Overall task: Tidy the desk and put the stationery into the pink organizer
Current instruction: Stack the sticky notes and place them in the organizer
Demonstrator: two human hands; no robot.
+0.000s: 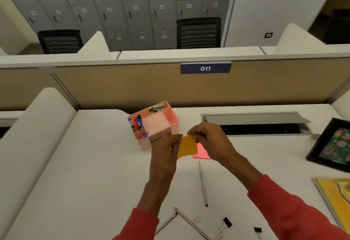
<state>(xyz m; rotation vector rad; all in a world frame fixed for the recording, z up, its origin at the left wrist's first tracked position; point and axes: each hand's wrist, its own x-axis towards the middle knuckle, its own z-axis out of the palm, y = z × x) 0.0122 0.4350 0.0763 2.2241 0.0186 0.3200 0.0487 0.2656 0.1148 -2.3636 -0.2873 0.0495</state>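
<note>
An orange sticky-note pad (pixel 187 147) is held above the desk between both hands. My left hand (pixel 164 148) pinches its left edge and my right hand (pixel 208 139) pinches its top right corner. Just behind them stands the pink organizer (pixel 171 119), with markers (pixel 136 123) in its left compartment and small items (pixel 156 108) at its back. A pink sticky-note pad (pixel 201 153) lies on the desk under my right hand. Three pencils lie nearer me: one (pixel 203 183) in the middle, two (pixel 191 222) at the front. Two black binder clips (pixel 227 221) lie at the front edge.
A black picture frame (pixel 329 145) and a yellow book (pixel 337 198) lie at the right. An open cable tray (pixel 261 126) runs along the back of the white desk (pixel 85 173). A tan partition with a blue 011 sign (pixel 205 68) stands behind. A rubber band (pixel 197 219) lies by the clips.
</note>
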